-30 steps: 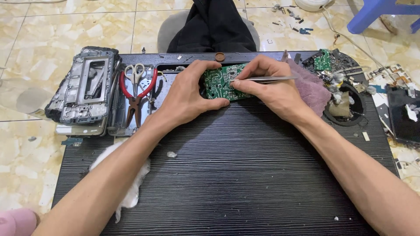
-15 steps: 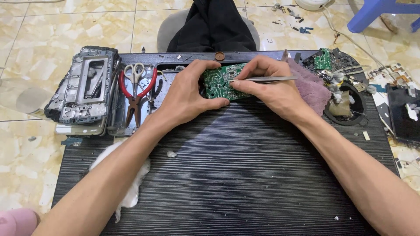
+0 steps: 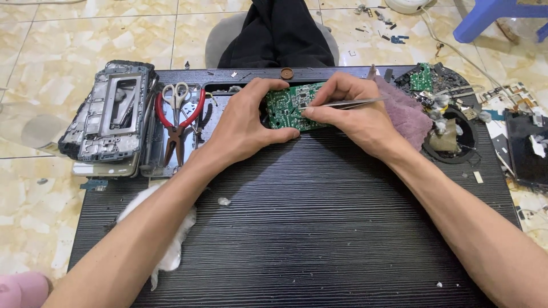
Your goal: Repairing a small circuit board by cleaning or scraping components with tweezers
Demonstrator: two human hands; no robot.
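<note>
- The left hand [image 3: 245,122] grips a green circuit board [image 3: 288,105], thumb along its near edge and fingers curled over its far-left edge, holding it above the far middle of the black ribbed board [image 3: 319,228].
- The right hand [image 3: 351,117] is pinched narrow around metal tweezers [image 3: 342,104], whose tips touch the face of the circuit board near its right side while the shaft points right, across the knuckles.
- Just right of the right hand, touching its back, lies a purple cloth [image 3: 408,111].
- Further right sits a round black part [image 3: 454,137] with crumpled grey-white scraps on it, and at the far right corner a small green board piece [image 3: 422,77] among loose bits.
- Left of the left hand, red-handled pliers [image 3: 177,122] lie with grey scissors [image 3: 176,94] at their far end, both on a flat dark tray.
- Further left, a stack of grey metal phone frames [image 3: 108,117] rests half on the floor tiles [image 3: 57,45].
- Under the left forearm, near the left edge of the ribbed board, lies a tuft of white cotton [image 3: 171,239]; a smaller tuft is just right of the forearm.
- A dark garment [image 3: 277,34] lies on the floor beyond the far edge, and blue stool legs [image 3: 485,17] stand at the far right.
</note>
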